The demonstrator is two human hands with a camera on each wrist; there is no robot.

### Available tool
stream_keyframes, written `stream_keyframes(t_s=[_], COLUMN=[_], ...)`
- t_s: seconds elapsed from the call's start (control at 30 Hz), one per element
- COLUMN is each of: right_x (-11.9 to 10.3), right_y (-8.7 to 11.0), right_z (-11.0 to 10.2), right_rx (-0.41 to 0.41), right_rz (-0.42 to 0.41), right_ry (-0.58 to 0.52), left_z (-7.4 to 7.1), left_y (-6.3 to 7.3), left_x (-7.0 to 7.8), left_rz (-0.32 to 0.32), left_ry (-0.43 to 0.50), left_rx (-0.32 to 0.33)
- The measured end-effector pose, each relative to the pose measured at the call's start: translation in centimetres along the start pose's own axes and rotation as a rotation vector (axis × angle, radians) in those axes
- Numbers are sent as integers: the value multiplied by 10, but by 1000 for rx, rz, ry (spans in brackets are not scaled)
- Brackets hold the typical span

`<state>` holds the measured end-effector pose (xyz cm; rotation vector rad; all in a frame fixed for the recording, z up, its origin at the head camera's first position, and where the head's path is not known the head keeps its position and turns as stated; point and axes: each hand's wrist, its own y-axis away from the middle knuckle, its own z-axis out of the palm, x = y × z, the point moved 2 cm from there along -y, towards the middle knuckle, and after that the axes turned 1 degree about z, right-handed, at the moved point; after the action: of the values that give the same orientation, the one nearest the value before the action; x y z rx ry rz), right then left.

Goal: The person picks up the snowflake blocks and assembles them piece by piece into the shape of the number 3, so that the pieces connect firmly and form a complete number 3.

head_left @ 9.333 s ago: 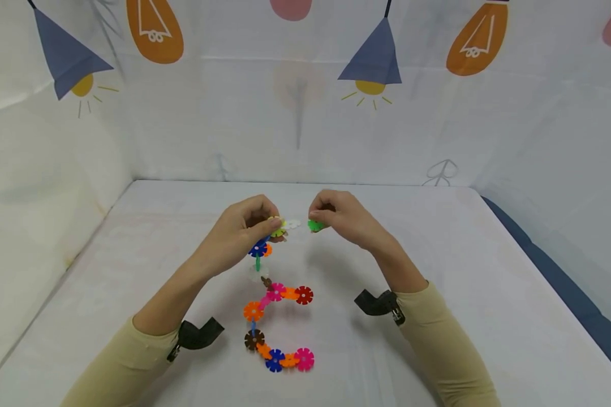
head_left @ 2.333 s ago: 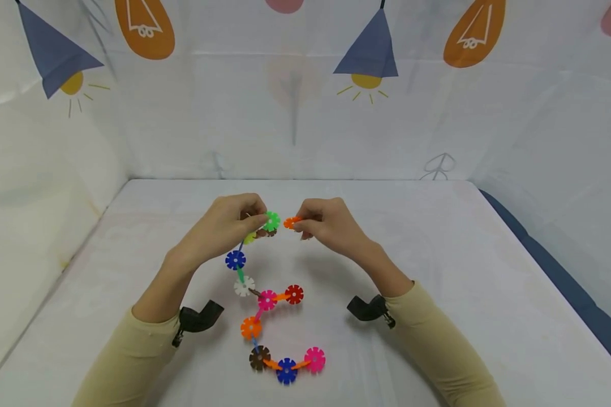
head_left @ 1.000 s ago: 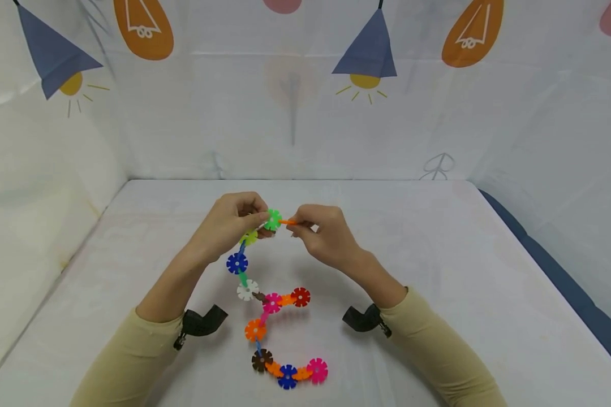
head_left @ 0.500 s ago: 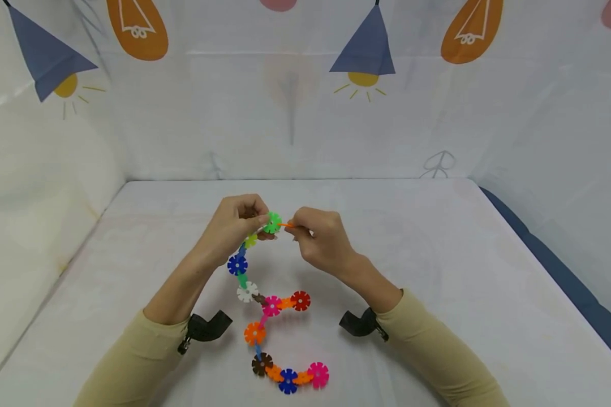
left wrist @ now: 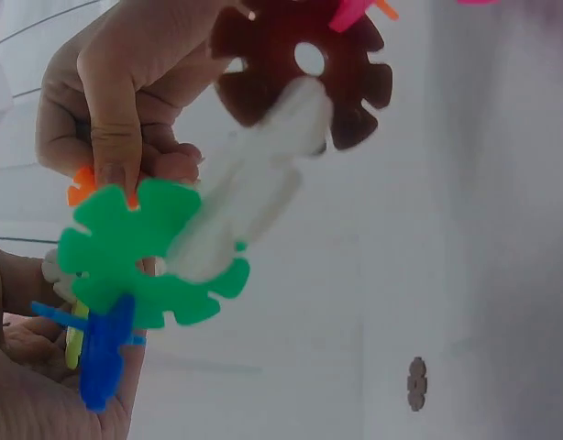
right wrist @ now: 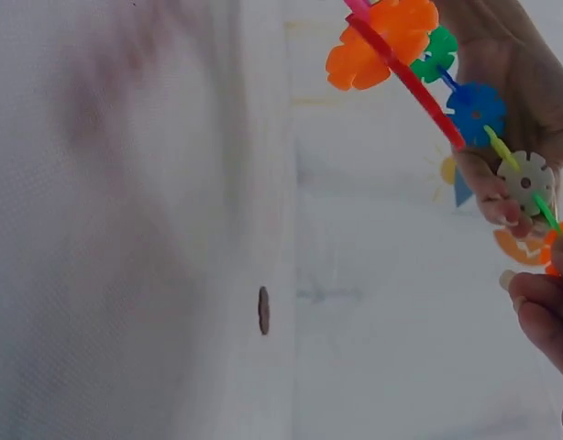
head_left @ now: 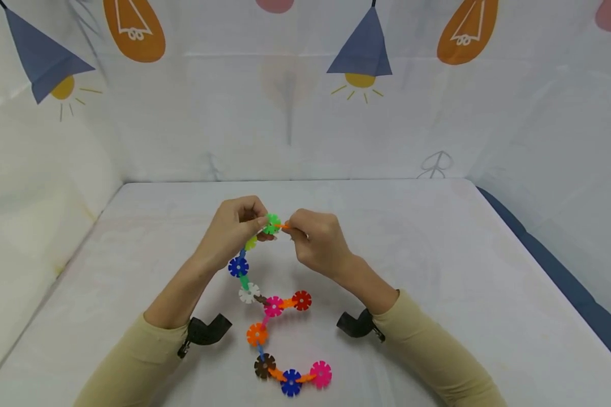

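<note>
A curved chain of slotted plastic snowflake discs [head_left: 273, 306] in several colours runs down the middle of the head view. At its far end my left hand [head_left: 229, 232] pinches the chain beside a bright green disc [head_left: 272, 224]; a pale disc [right wrist: 524, 181] lies by those fingers in the right wrist view. My right hand [head_left: 319, 240] pinches an orange disc [head_left: 285, 226] between thumb and fingertips. The orange disc stands edge-on and meets the green disc's right rim. How deep it sits in the slot cannot be told. Part of the orange disc is hidden by fingers.
A loose brown disc [left wrist: 416, 383] lies off by itself in both wrist views. The chain's near end has a pink disc [head_left: 321, 375]; a side branch ends in a red disc [head_left: 302, 301]. A white cloth covers the table [head_left: 438, 237], with printed white walls around.
The green disc, earlier in my right hand, now sits on the chain. My right hand has brought the orange disc leftward, turned it edge-on and pressed it against the green disc.
</note>
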<state>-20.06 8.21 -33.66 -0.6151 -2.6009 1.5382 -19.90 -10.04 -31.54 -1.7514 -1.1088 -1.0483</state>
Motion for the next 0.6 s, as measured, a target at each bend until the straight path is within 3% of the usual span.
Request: stream_keyframes(t_s=[0.33,0.6], right_x=[7,11], right_y=[-8,-9], right_z=[-6,-4], right_rx=[-51,-112], right_rz=[212,233], right_ry=[-169,-243], left_z=[-10,-12], left_y=[2,3], left_x=[7,8], left_rz=[9,-31], left_ry=[-28,-21], left_rx=[-99,-138])
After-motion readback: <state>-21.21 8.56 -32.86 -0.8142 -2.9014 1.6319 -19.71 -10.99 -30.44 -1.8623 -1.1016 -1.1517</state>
